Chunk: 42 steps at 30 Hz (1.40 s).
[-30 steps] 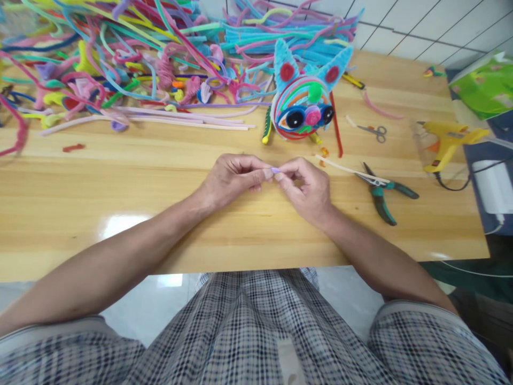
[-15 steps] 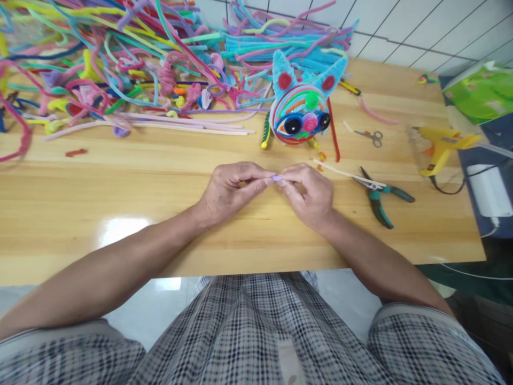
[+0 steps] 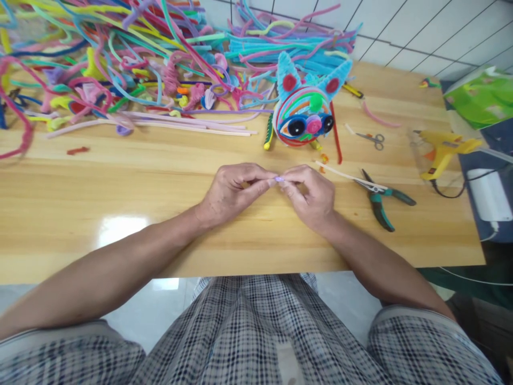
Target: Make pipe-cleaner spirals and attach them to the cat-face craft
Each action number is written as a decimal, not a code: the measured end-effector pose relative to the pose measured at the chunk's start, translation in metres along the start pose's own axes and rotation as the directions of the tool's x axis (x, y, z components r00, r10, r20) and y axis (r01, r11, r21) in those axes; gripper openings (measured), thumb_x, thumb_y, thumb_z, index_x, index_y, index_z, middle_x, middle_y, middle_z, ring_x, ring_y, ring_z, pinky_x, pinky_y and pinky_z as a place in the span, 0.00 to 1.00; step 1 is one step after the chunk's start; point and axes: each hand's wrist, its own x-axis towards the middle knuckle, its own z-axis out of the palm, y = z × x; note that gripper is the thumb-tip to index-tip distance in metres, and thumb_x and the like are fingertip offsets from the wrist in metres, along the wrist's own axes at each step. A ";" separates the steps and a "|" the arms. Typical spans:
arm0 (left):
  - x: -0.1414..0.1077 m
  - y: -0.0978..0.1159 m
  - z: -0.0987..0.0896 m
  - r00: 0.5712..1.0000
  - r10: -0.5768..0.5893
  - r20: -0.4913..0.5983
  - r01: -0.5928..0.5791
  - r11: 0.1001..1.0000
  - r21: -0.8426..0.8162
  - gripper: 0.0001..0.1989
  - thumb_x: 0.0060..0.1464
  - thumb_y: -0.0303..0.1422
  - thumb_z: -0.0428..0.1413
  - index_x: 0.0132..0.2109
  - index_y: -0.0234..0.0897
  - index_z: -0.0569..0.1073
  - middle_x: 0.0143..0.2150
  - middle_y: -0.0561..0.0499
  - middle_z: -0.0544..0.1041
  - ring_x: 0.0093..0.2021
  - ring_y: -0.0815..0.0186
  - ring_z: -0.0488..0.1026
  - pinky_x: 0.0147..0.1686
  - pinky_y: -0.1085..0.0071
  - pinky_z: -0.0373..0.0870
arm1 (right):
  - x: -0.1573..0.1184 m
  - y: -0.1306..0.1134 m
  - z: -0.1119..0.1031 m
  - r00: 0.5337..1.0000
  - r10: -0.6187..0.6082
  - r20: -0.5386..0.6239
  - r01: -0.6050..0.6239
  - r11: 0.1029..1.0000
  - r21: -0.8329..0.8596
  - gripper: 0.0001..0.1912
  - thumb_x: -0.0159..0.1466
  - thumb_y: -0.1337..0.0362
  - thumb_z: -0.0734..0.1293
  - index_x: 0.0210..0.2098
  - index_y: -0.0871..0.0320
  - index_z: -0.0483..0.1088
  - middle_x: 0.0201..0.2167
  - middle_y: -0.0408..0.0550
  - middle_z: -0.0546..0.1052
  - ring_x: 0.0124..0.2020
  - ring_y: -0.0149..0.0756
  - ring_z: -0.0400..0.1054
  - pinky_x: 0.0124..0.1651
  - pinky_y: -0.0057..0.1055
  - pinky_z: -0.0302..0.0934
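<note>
Between the fingertips of both hands is a small purple piece of pipe cleaner [image 3: 279, 179], mostly covered by the fingers. My left hand [image 3: 236, 191] pinches it from the left with thumb and forefinger. From the right, my right hand [image 3: 310, 193] pinches its other end the same way. Just beyond the hands stands a colourful animal head made of pipe cleaners [image 3: 301, 109], with blue ears, dark eyes and a pink nose. A pale pipe cleaner [image 3: 340, 172] lies to the right of my right hand, its far end across a pair of pliers [image 3: 379, 198].
Many coloured pipe cleaners [image 3: 132, 48] are heaped at the back left. On the right lie small scissors [image 3: 375, 140], a yellow glue gun [image 3: 444, 149] with a cord, and a white box [image 3: 489, 195]. A red scrap [image 3: 77, 151] rests at left. The tiled wall [image 3: 409, 32] bounds the back.
The view has shifted slightly, so the things on the table sit a little further right. Both hands keep their pinch on the purple piece, with barely any change in finger position.
</note>
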 end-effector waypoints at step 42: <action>0.009 0.004 -0.007 0.947 -0.315 0.068 0.319 0.945 -0.070 0.11 0.59 0.39 0.70 0.35 0.35 0.86 0.26 0.50 0.82 0.25 0.70 0.75 0.28 0.75 0.71 | -0.001 0.000 0.006 0.902 0.390 0.187 -0.429 0.859 0.280 0.18 0.71 0.48 0.74 0.36 0.55 0.73 0.26 0.38 0.76 0.26 0.28 0.66 0.30 0.28 0.60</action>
